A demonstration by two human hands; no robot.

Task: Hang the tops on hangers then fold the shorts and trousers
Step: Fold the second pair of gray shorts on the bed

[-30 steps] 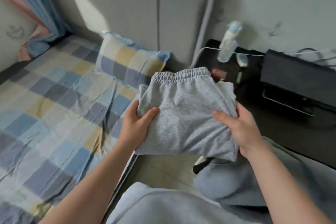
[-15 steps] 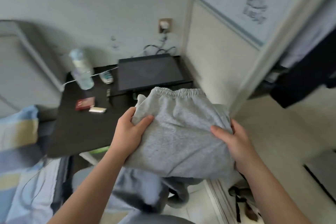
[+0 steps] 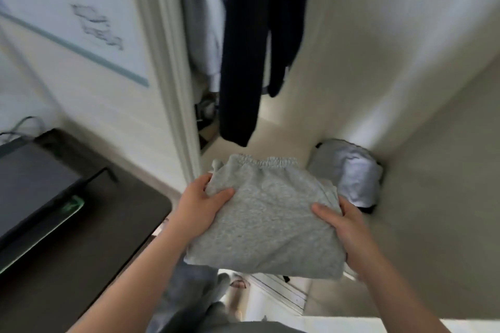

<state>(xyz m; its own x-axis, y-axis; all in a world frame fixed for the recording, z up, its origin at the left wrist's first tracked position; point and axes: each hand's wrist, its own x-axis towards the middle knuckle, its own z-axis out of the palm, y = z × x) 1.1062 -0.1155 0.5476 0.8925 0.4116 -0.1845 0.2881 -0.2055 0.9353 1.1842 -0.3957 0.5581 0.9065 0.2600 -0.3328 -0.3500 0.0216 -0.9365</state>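
A folded pair of grey sweat trousers (image 3: 267,213), elastic waistband on the far side, is held flat in the air in front of me. My left hand (image 3: 201,204) grips its left edge, thumb on top. My right hand (image 3: 342,220) grips the right edge, thumb on top and fingers underneath. Inside an open wardrobe a dark navy top (image 3: 251,43) and a pale grey top (image 3: 203,21) hang above. A folded stack of light garments (image 3: 351,170) lies on the wardrobe floor at the back right.
A dark desk (image 3: 89,238) with a closed black laptop (image 3: 32,186) stands at my left. The white wardrobe frame (image 3: 173,76) rises between desk and closet. The wardrobe's cream side wall (image 3: 405,62) is on the right, its sliding track (image 3: 281,292) below.
The view has swung right from the bed, past the desk, to the open wardrobe. Both hands keep the same grip on the folded trousers, which now hover over the wardrobe floor.
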